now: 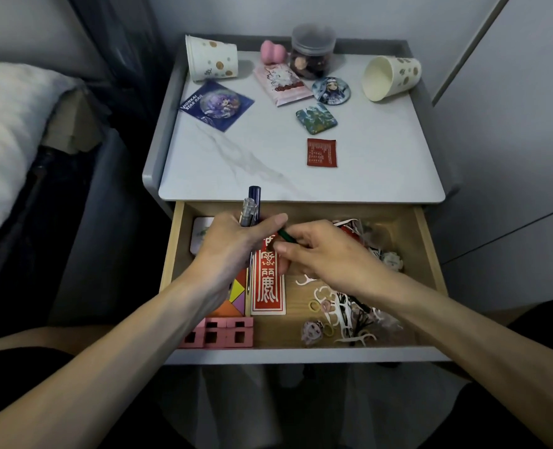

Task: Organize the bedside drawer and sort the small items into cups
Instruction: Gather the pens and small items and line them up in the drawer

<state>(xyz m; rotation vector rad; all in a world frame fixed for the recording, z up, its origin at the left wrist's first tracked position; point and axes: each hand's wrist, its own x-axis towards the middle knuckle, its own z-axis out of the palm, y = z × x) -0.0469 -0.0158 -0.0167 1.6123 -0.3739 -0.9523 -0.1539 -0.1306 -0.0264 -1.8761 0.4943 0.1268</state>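
Our left hand grips two pens over the open drawer. Our right hand pinches a green pen. The left cup and right cup lie tipped on the desk. We think most sorting is left.

Wooden drawer open, cluttered; spotted paper left cup and right cup lie tipped on the surface.

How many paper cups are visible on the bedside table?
2. One paper cup lies on its side at the back left of the tabletop; the second paper cup lies on its side at the back right.
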